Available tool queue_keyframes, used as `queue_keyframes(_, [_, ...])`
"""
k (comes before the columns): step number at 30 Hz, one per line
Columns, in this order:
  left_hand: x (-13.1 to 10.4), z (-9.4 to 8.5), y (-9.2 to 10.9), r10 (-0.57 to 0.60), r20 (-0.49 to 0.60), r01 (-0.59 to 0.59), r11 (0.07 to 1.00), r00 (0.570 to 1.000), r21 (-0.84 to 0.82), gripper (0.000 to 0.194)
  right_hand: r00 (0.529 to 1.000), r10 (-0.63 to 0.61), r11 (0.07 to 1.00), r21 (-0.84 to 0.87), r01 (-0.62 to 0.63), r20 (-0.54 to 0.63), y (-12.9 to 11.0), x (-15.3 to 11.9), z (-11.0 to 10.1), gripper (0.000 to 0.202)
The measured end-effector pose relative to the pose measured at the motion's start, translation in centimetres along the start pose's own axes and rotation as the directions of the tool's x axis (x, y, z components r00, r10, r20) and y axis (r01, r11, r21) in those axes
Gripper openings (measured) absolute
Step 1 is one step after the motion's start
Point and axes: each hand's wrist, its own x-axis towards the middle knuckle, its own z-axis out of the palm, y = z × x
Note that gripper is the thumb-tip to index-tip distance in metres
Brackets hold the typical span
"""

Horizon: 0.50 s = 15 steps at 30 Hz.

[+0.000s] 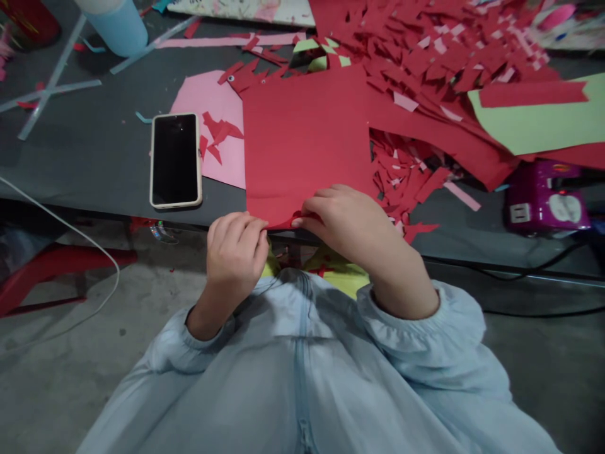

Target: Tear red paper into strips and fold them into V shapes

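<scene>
A large sheet of red paper [305,139] lies on the dark table, its near edge turned up at the table's front. My left hand [236,246] pinches the near left part of that edge. A little to the right, my right hand [343,217] grips the same edge between thumb and fingers. Beneath the sheet's left side lies a pink paper [212,94] with red scraps on it. A phone [175,161] with a dark screen rests to the left of the sheet. The fingertips partly hide the turned edge.
Red and pink paper scraps [444,57] are heaped at the back right. Green paper [543,123] and a purple box [543,202] sit on the right. A bottle of blue liquid [116,28] stands back left. A white cable [70,221] hangs before the table, near a red stool [57,271].
</scene>
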Motion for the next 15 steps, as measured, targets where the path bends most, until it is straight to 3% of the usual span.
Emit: queue_keyframes(15, [0.5, -0.8, -0.4, -0.045, 0.003, 0.045, 0.985, 0.999, -0.168, 0.014, 0.989, -0.031, 0.999, -0.015, 0.029, -0.147, 0.4, -3.3, -1.5, 0.020])
